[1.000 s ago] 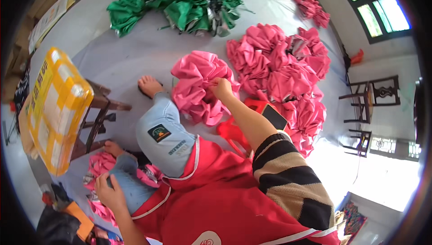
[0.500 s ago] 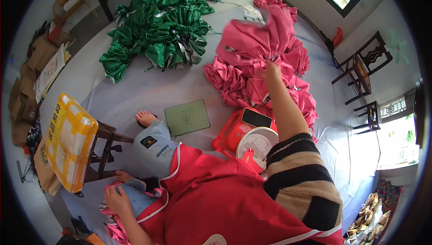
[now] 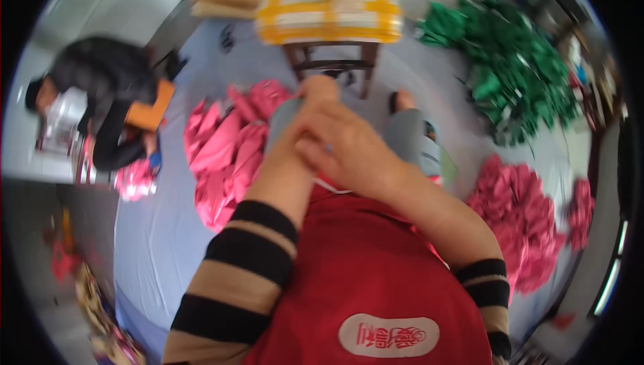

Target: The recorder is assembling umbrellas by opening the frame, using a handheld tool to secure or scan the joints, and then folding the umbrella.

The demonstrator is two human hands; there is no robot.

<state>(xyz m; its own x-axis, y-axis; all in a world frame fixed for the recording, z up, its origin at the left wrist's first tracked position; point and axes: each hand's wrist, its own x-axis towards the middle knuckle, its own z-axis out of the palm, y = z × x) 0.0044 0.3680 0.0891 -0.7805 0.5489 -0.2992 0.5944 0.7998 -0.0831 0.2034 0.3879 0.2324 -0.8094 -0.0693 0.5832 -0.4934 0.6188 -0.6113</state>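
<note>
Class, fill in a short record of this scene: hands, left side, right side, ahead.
Left hand: held out in front; its grip is unclear
Right hand: lies over the left forearm, near the wrist
Left side: pink fabric heap; co-worker in dark clothing
Right side: green fabric heap; second pink heap
Ahead: yellow-taped box on dark stool

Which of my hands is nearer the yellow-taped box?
Your left. In this view, the left hand is below the yellow-taped box; the right hand is farther back, closer to the red apron.
</note>
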